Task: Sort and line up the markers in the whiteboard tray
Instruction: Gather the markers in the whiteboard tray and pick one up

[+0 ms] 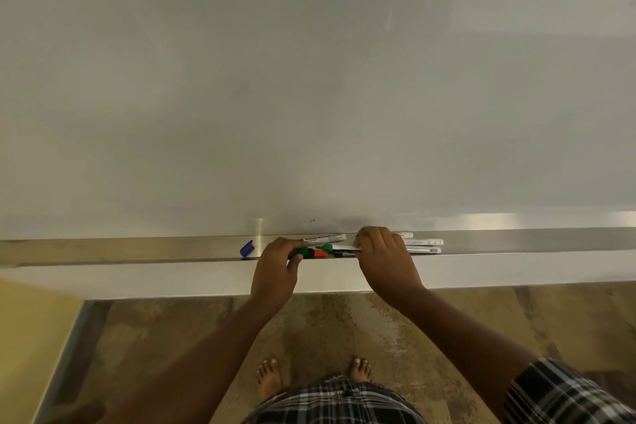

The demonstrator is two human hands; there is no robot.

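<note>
A metal whiteboard tray (137,248) runs across the view under the whiteboard (309,79). My left hand (275,268) grips the green-capped end of a marker (302,252), and a red cap (320,254) shows just right of it. My right hand (385,258) lies over several white-barrelled markers (423,246), its fingers closed around them. A green-capped marker (327,247) and a black-tipped one (344,254) lie between the hands. Behind them rests a white marker (325,238). A loose blue cap (246,248) lies to the left.
The tray's white front ledge (516,268) juts toward me. Below it is a brown patterned floor (327,327) with my bare feet (270,375). A yellow wall and metal strip (69,354) stand at the lower left.
</note>
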